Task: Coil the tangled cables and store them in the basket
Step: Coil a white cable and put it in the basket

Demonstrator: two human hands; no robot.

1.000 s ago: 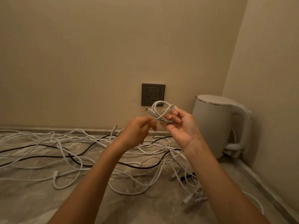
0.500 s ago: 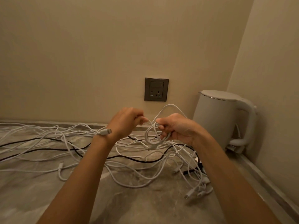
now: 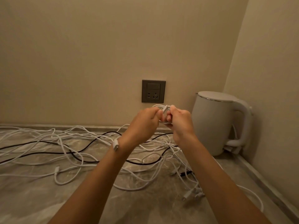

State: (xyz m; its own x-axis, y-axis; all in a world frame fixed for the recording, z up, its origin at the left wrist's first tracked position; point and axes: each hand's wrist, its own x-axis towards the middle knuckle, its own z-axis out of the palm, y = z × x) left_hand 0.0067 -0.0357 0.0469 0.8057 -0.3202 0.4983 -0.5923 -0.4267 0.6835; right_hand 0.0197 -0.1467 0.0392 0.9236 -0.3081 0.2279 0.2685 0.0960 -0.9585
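Coiled white cable (image 3: 164, 110) between left hand (image 3: 145, 122) and right hand (image 3: 180, 122) grips

White cable coil (image 3: 164, 114) — held aloft.

left hand (image 3: 142, 125) and right hand (image 3: 179, 122) drawn together, white cable (image 3: 163, 110) pulled into tighter coil

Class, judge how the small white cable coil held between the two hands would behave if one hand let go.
Probably floppy: the white cable coil bends into tight loops between the left hand and right hand. Likely to spring loose, since no tie shows on it. Probably light: pinching fingers alone hold it up.
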